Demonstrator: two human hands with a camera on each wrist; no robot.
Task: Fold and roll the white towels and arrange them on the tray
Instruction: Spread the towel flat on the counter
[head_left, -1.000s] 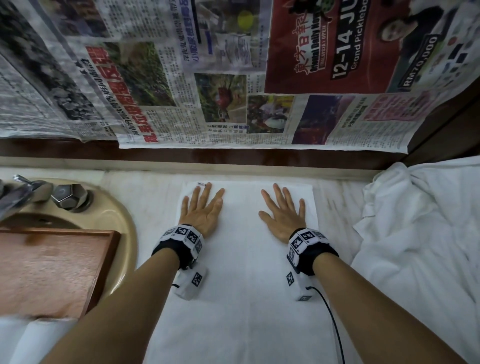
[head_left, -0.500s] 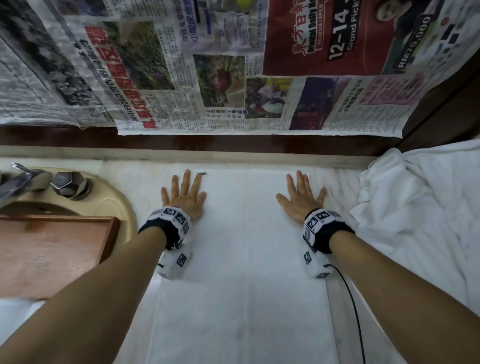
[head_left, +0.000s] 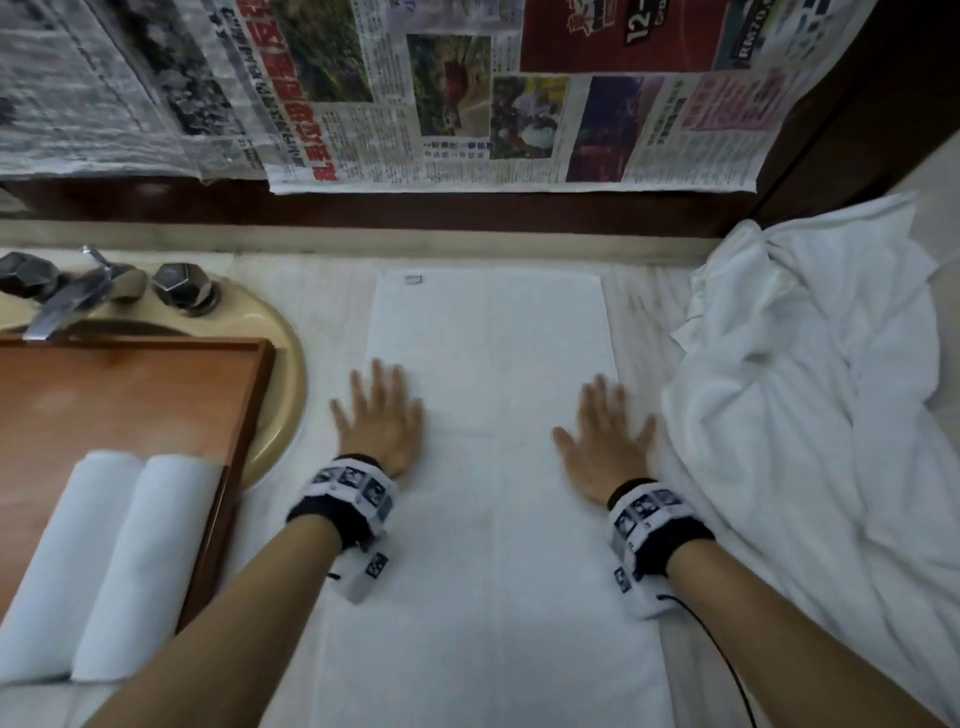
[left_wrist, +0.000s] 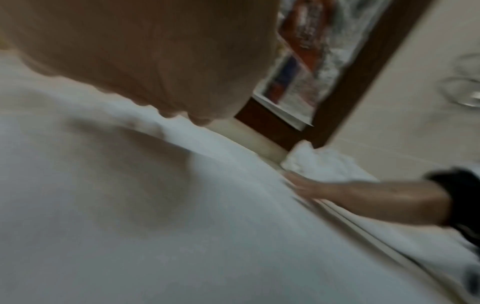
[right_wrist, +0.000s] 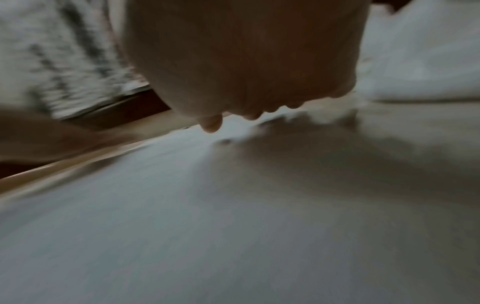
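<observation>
A long white towel (head_left: 488, 493) lies flat on the marble counter, folded lengthwise, with a small label at its far left corner. My left hand (head_left: 376, 410) presses flat on its left edge, fingers straight and spread. My right hand (head_left: 608, 431) presses flat on its right edge in the same way. Both wrist views are blurred and show a palm (left_wrist: 145, 53) low over white cloth (right_wrist: 233, 226). Two rolled white towels (head_left: 104, 561) lie side by side on the wooden tray (head_left: 130, 395) at the left.
The tray sits over a beige sink (head_left: 283, 364) with a chrome tap (head_left: 67, 296) and faceted knobs. A heap of loose white towels (head_left: 810, 415) fills the right side. Newspaper sheets (head_left: 467, 104) hang on the dark wooden wall behind the counter.
Both hands have slid apart to the towel's side edges and then back toward me along it, flat all the way. My view has tilted down, bringing the rolled towels into sight.
</observation>
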